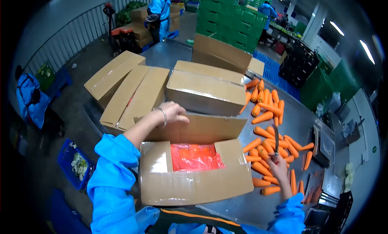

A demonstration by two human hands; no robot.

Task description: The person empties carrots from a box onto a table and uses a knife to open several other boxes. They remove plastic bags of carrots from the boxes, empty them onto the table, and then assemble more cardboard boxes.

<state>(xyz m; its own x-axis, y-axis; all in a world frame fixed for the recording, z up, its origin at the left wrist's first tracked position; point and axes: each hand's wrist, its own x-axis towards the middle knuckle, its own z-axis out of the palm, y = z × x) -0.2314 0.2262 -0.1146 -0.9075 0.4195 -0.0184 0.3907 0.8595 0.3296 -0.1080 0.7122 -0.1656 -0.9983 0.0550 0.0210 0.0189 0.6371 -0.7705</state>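
In front of me stands a cardboard box (pixel 194 189) with its side flaps folded in. Red plastic wrapping (pixel 194 157) shows through the gap, with orange shapes under it. The box's far flap (pixel 202 129) stands raised. My left hand (pixel 173 112), a bracelet at its wrist, is at the top edge of that flap, with thumb and fingers apart. My right hand (pixel 279 167) is closed around the handle of a knife (pixel 276 137), its blade pointing up and away from me. Loose carrots (pixel 264 151) lie under and around that hand on the metal table (pixel 238 209).
Closed cartons (pixel 206 86) stand beyond my box, with more at the left (pixel 135 96). A scale (pixel 323 145) sits at the table's right. Green crates (pixel 230 20) are stacked behind. A blue bin (pixel 74 165) holds leaf scraps. Co-workers in blue (pixel 159 7) stand at the back and left (pixel 32 98).
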